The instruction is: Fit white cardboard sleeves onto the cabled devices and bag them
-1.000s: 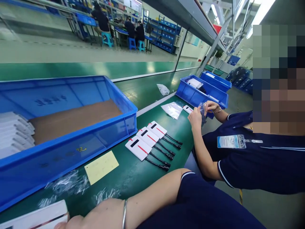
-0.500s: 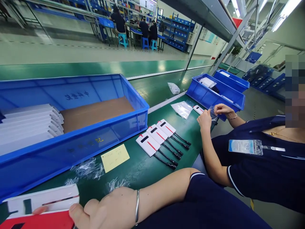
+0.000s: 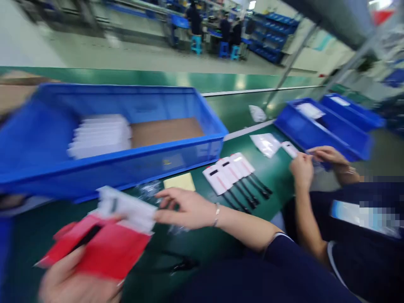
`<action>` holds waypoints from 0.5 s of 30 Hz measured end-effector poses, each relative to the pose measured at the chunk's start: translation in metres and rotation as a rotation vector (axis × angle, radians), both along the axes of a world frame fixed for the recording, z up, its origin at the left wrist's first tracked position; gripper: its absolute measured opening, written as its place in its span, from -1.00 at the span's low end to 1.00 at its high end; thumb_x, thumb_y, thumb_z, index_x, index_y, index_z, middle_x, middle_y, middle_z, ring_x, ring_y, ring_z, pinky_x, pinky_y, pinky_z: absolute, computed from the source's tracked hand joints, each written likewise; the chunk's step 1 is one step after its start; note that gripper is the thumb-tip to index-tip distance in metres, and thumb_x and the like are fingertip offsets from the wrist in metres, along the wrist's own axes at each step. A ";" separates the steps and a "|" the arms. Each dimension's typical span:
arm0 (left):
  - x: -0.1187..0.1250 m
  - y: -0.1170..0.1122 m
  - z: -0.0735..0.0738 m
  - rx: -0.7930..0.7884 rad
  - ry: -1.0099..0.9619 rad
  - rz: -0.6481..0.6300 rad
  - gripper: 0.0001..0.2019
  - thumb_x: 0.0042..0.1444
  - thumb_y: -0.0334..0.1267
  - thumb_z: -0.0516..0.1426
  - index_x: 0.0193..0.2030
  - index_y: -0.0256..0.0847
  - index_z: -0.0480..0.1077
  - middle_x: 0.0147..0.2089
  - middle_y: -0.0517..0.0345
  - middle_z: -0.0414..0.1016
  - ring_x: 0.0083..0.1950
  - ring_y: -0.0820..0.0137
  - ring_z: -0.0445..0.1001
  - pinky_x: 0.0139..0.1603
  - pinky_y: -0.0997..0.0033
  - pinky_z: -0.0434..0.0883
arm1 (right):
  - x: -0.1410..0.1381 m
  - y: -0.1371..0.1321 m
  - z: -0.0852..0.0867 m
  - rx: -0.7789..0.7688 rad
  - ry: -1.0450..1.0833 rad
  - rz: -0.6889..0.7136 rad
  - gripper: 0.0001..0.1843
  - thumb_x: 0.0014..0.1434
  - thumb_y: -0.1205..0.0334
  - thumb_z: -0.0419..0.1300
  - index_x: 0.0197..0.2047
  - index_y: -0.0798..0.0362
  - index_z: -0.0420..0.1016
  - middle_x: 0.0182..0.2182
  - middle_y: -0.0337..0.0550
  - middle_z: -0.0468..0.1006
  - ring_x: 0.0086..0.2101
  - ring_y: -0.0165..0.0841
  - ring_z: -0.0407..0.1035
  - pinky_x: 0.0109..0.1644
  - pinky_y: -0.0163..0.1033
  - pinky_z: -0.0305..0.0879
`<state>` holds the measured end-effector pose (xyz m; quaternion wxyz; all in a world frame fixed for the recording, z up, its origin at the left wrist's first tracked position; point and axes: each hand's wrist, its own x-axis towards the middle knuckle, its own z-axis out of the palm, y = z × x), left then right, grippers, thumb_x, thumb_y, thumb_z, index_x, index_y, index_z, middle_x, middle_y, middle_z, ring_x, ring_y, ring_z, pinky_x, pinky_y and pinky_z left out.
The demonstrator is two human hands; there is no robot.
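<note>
Two hands are ours: on the left, our left hand (image 3: 77, 277) grips a blurred red case (image 3: 113, 250) from below, a white cover (image 3: 128, 208) lying just beyond it, long axis sloping down rightward. At the cover's right end, our right hand (image 3: 191, 208) has thumb and fingers parted, though we cannot tell whether the thumb touches; farther right lie three white cases (image 3: 229, 170).

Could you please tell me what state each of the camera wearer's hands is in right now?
Left hand: closed, holding the red panel.
Right hand: partly open at the white panel's edge; whether it grips cannot be told.
</note>
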<state>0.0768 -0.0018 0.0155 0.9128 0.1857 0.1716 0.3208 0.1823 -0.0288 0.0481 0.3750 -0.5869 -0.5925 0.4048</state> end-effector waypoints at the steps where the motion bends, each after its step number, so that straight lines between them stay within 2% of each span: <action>1: -0.020 0.003 0.000 -0.002 0.034 0.072 -0.49 0.07 0.09 0.16 0.05 -0.19 0.52 -0.03 -0.07 0.63 0.10 -0.10 0.55 0.10 -0.14 0.51 | -0.002 0.000 -0.003 0.001 0.064 -0.034 -0.49 0.21 -0.08 0.26 0.09 0.08 0.42 -0.19 -0.15 0.58 -0.29 -0.41 0.47 -0.22 -0.33 0.41; 3: -0.055 0.007 0.001 -0.014 0.101 0.206 -0.55 0.06 0.03 0.17 0.00 -0.21 0.54 -0.11 -0.07 0.64 0.04 -0.08 0.57 0.11 -0.16 0.50 | -0.006 0.000 -0.015 0.035 0.084 -0.125 -0.67 0.27 0.01 0.16 -0.06 0.08 0.47 -0.32 -0.21 0.54 -0.39 -0.43 0.40 -0.29 -0.32 0.35; 5: -0.076 0.008 0.004 -0.051 0.146 0.288 -0.60 0.02 -0.02 0.21 -0.09 -0.25 0.56 -0.21 -0.06 0.63 -0.09 -0.01 0.61 0.10 -0.18 0.50 | -0.006 0.002 -0.026 0.027 0.136 -0.189 -0.72 0.28 0.02 0.13 -0.18 0.07 0.47 -0.46 -0.28 0.46 -0.53 -0.47 0.31 -0.45 -0.34 0.26; 6: -0.081 0.009 0.005 -0.086 0.157 0.304 -0.61 0.03 -0.02 0.21 -0.11 -0.28 0.56 -0.23 -0.07 0.63 -0.13 0.02 0.61 0.10 -0.20 0.49 | -0.005 0.002 -0.030 0.029 0.158 -0.231 -0.72 0.28 0.01 0.13 -0.22 0.06 0.46 -0.50 -0.30 0.43 -0.58 -0.47 0.27 -0.50 -0.34 0.21; 8: -0.082 0.009 0.007 -0.184 0.158 0.303 -0.52 0.12 0.11 0.17 -0.08 -0.31 0.54 -0.13 -0.13 0.62 -0.09 0.04 0.60 0.13 -0.26 0.46 | 0.000 0.002 -0.033 0.115 0.123 -0.344 -0.72 0.29 0.00 0.13 -0.24 0.05 0.46 -0.51 -0.27 0.45 -0.59 -0.45 0.29 -0.53 -0.32 0.22; 10: -0.077 0.008 0.007 -0.283 0.139 0.279 -0.31 0.21 0.32 0.00 0.03 -0.33 0.50 0.04 -0.22 0.57 0.03 0.01 0.57 0.16 -0.32 0.42 | 0.003 -0.001 -0.030 0.333 -0.055 -0.441 -0.78 0.31 0.08 0.13 -0.20 0.03 0.50 -0.42 -0.18 0.55 -0.49 -0.38 0.39 -0.45 -0.26 0.32; 12: -0.071 0.007 0.005 -0.346 0.099 0.244 -0.15 0.18 0.46 -0.15 0.09 -0.34 0.45 0.09 -0.26 0.54 0.07 -0.01 0.55 0.17 -0.32 0.40 | 0.000 -0.005 -0.026 0.587 -0.317 -0.392 -0.83 0.31 0.21 0.14 -0.11 0.01 0.54 -0.33 -0.11 0.61 -0.37 -0.31 0.46 -0.35 -0.21 0.40; 15: -0.066 0.005 0.003 -0.390 0.047 0.241 -0.11 0.18 0.47 -0.23 0.08 -0.33 0.43 0.00 -0.26 0.57 0.05 -0.01 0.57 0.18 -0.20 0.41 | -0.013 -0.013 -0.022 0.822 -0.651 -0.107 -0.78 0.27 0.36 0.17 -0.04 0.00 0.54 -0.30 -0.12 0.66 -0.32 -0.30 0.50 -0.28 -0.20 0.41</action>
